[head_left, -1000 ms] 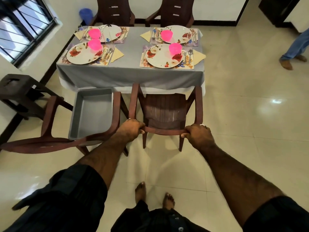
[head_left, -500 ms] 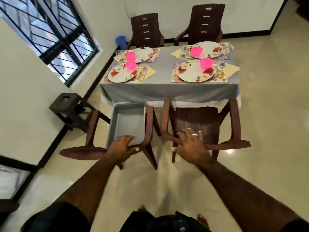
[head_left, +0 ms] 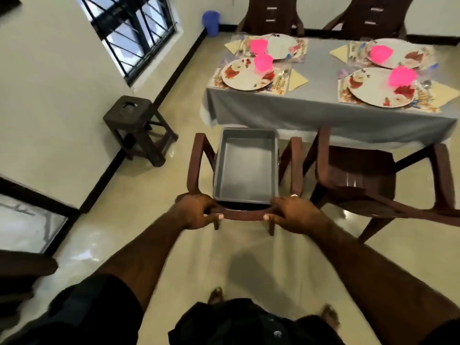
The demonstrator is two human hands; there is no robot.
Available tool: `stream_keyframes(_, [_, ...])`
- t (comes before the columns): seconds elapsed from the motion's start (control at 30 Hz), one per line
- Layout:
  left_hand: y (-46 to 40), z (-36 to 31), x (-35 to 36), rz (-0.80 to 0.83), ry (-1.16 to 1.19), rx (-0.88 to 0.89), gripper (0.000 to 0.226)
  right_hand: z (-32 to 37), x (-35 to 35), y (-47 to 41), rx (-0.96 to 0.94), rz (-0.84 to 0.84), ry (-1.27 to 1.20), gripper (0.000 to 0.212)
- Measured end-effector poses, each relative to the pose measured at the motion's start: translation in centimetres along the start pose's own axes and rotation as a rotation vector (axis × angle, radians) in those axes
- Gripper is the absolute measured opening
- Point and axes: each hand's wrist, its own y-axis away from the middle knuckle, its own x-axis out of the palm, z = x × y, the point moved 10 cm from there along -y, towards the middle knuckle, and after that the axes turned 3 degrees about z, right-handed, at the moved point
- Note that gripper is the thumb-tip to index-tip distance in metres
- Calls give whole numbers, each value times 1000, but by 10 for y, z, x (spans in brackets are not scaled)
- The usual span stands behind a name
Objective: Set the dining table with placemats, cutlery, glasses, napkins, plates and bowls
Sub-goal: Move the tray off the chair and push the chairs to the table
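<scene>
A dining table [head_left: 311, 113] draped in grey cloth stands at the upper right, laid with four floral placemats, each bearing a floral plate [head_left: 245, 74] with a bright pink bowl [head_left: 263, 63] on it and a folded yellow napkin [head_left: 296, 79] beside it. Cutlery near the plates is too blurred to make out. Close to the table's near edge, a dark brown chair [head_left: 245, 216] carries a shallow grey tray [head_left: 246, 165] on its seat. The left hand [head_left: 196, 211] and right hand [head_left: 295, 212] grip the top of the chair's backrest, fingers curled over it and thumbs beneath, both arms stretched forward.
</scene>
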Motion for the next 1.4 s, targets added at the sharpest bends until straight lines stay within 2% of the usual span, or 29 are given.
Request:
stream_keyframes(0.07, [-1,7,1,2,-66,89,53,20,2,-2,44,21,29,67])
stream_keyframes(0.13, [-5,8,3,14,-96,140,57,29,4,-2,61,0,51,72])
stream_keyframes(0.2, [-6,9,4,-12,-146,148,62,28,4,-1,99,-34,37,72])
stream_keyframes(0.3, [-9,11,5,-76,-189,139,68,33,-2,4,142,-91,60,60])
stream_keyframes(0.4, [-15,12,-3,-67,-233,158,67,35,-3,4,172,-114,84,55])
stream_keyframes(0.73, [-47,77,-29,36,-203,93,59,58,-12,-48,268,-135,24,66])
stream_keyframes(0.87, [-61,80,-46,-10,-180,65,53,51,-19,-67,302,-144,-2,59])
stream_keyframes(1.13, [-99,72,-58,2,-94,31,45,21,-36,-84,338,-120,-29,46])
stream_keyframes(1.4, [-119,76,-65,23,-120,59,46,17,-46,-100,387,-48,-64,48])
